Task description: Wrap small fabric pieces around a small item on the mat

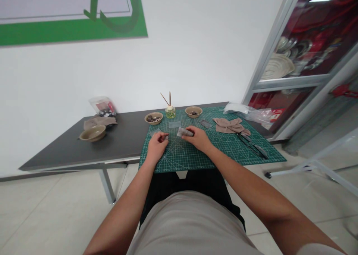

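My right hand (197, 137) is closed on a small greyish see-through packet (183, 132), held just above the green cutting mat (220, 147). Facing it, my left hand (157, 146) has its fingers curled in a pinch. A small pale piece shows at those fingertips, too small to name. Beside the left hand, a clear plastic piece (154, 132) lies partly covered. Between and beyond the hands rests a flat clear rectangle (175, 124). Farther right lies a grey, oval see-through piece (206, 123).
Two tan bowls with dark bits, a left bowl (153, 123) and a right bowl (193, 115), flank a reed diffuser (170, 112). Rightward are a brown cloth (231, 126), glasses (254, 147) and a plastic bag (246, 111). Another bowl (93, 133) stands on the dark table (123, 143).
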Available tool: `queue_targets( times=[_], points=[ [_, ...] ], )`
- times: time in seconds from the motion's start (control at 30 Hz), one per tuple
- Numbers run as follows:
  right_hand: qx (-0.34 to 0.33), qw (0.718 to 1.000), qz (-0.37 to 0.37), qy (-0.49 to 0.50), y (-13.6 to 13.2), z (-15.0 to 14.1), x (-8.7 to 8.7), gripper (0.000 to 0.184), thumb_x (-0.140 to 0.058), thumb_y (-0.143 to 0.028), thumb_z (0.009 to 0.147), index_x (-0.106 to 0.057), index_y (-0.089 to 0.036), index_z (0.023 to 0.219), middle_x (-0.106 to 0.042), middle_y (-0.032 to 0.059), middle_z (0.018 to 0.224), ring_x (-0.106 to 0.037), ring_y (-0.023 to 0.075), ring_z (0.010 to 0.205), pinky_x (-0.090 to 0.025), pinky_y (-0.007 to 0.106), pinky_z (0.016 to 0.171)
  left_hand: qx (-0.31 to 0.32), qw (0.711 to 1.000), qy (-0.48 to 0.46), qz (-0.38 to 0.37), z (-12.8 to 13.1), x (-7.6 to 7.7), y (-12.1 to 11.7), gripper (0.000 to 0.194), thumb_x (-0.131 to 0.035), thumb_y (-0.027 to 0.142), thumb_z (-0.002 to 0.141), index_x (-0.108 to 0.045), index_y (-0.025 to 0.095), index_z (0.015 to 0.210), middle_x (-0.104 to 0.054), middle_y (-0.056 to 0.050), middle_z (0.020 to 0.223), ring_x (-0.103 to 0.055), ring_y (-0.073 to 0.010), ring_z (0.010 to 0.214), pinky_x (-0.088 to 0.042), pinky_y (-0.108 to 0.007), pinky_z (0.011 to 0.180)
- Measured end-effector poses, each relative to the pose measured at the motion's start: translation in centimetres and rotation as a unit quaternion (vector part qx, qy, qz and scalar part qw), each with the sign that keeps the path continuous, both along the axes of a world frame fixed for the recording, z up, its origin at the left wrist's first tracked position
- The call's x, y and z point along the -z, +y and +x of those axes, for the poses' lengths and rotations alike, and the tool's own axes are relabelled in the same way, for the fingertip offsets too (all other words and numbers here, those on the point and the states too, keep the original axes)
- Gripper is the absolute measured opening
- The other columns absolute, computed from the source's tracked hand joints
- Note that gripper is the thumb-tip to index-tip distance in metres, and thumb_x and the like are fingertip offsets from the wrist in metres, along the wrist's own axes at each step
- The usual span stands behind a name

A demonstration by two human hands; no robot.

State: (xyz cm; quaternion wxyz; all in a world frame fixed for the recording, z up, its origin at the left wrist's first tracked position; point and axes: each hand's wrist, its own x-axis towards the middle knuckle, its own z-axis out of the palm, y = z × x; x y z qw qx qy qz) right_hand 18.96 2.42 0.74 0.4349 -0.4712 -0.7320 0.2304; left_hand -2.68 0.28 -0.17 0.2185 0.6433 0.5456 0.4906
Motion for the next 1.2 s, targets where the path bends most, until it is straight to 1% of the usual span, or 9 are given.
queue_targets(
  times=[0.13, 0.3, 0.43, 0.5, 0.6, 0.73, 0.9, 1.03, 1.2],
  points=[
    [0.020, 1.000, -0.009, -0.009, 0.0, 0.0, 0.4, 0.017, -0.065, -0.036, 0.078, -0.067, -0.019, 0.074, -0.057, -0.0034, 0.061, -0.051, 0.0129, 0.059, -0.033, 0.024, 0.058, -0.006, 1.000, 0.008, 0.002, -0.1, 0.0, 0.0, 0.021, -0.059, 0.023, 0.073, -0.071, 0.019, 0.090, -0.053, 0.001, 0.075, -0.051, -0.0128, 0.068, -0.044, -0.028, 0.071],
    [0.012, 1.000, -0.007, -0.014, -0.4, -0.1, 0.4, 0.017, -0.069, -0.031, 0.075, -0.071, -0.020, 0.087, -0.064, -0.0024, 0.071, -0.054, 0.0131, 0.063, -0.038, 0.024, 0.061, 0.007, 1.000, -0.005, -0.012, 0.2, -0.5, -0.1, 0.024, -0.063, 0.030, 0.076, -0.073, 0.019, 0.094, -0.060, -0.001, 0.077, -0.054, -0.0140, 0.069, -0.046, -0.029, 0.070],
    [0.018, 1.000, 0.006, -0.009, -0.6, -0.2, 0.4, 0.013, -0.066, -0.030, 0.078, -0.071, -0.021, 0.086, -0.067, -0.0019, 0.073, -0.058, 0.0141, 0.067, -0.041, 0.025, 0.065, 0.024, 0.997, -0.065, -0.036, 1.1, -1.7, -0.5, 0.025, -0.068, 0.033, 0.071, -0.069, 0.016, 0.091, -0.063, -0.001, 0.072, -0.057, -0.0144, 0.066, -0.046, -0.028, 0.066],
    [0.008, 1.000, 0.009, -0.006, -0.5, -0.3, 0.3, 0.016, -0.069, -0.030, 0.077, -0.071, -0.021, 0.090, -0.070, -0.0009, 0.079, -0.061, 0.0151, 0.072, -0.044, 0.026, 0.069, 0.017, 0.998, -0.044, -0.030, 1.7, -2.4, -0.7, 0.020, -0.067, 0.031, 0.071, -0.068, 0.017, 0.085, -0.064, -0.002, 0.074, -0.058, -0.0146, 0.067, -0.046, -0.028, 0.066],
    [0.027, 0.999, 0.011, -0.039, -0.6, -0.5, 0.1, 0.012, -0.066, -0.031, 0.080, -0.071, -0.021, 0.078, -0.069, -0.0007, 0.071, -0.063, 0.0159, 0.070, -0.045, 0.027, 0.069, 0.019, 0.999, -0.037, -0.027, 2.4, -2.9, -0.5, 0.018, -0.066, 0.029, 0.073, -0.066, 0.017, 0.087, -0.066, -0.002, 0.078, -0.060, -0.0150, 0.070, -0.047, -0.029, 0.069],
    [0.038, 0.998, 0.055, -0.020, -0.8, -1.4, -0.5, 0.016, -0.060, -0.022, 0.083, -0.071, -0.021, 0.095, -0.074, 0.0013, 0.087, -0.068, 0.0172, 0.080, -0.049, 0.028, 0.076, 0.055, 0.994, -0.077, -0.048, 2.9, -1.9, 0.3, 0.018, -0.067, 0.029, 0.071, -0.063, 0.017, 0.084, -0.065, -0.001, 0.072, -0.060, -0.0148, 0.067, -0.048, -0.028, 0.067],
    [0.001, 0.991, 0.083, -0.106, -1.3, -3.0, -0.1, 0.032, -0.051, -0.016, 0.088, -0.069, -0.025, 0.113, -0.072, 0.0029, 0.113, -0.067, 0.0193, 0.103, -0.049, 0.034, 0.093, 0.063, 0.991, -0.106, -0.051, 3.3, -0.4, 0.8, 0.015, -0.067, 0.029, 0.070, -0.060, 0.017, 0.075, -0.063, 0.002, 0.067, -0.057, -0.0130, 0.061, -0.045, -0.026, 0.061],
    [-0.009, 0.987, 0.101, -0.128, -1.4, -3.4, 0.8, 0.036, -0.050, -0.016, 0.090, -0.066, -0.024, 0.121, -0.069, 0.0037, 0.121, -0.064, 0.0194, 0.111, -0.049, 0.036, 0.099, 0.079, 0.989, -0.113, -0.045, 3.3, -0.2, 0.7, 0.011, -0.063, 0.025, 0.071, -0.059, 0.018, 0.077, -0.060, 0.004, 0.065, -0.056, -0.0121, 0.060, -0.044, -0.025, 0.061],
    [-0.024, 0.980, 0.128, -0.148, -1.4, -3.3, 1.3, 0.041, -0.049, -0.016, 0.090, -0.061, -0.023, 0.128, -0.063, 0.0054, 0.131, -0.060, 0.0204, 0.119, -0.047, 0.039, 0.103, 0.049, 0.994, -0.092, -0.041, 3.3, -0.4, 0.4, 0.007, -0.062, 0.023, 0.070, -0.062, 0.017, 0.073, -0.059, 0.004, 0.064, -0.054, -0.0118, 0.060, -0.042, -0.025, 0.062]
  ],
)
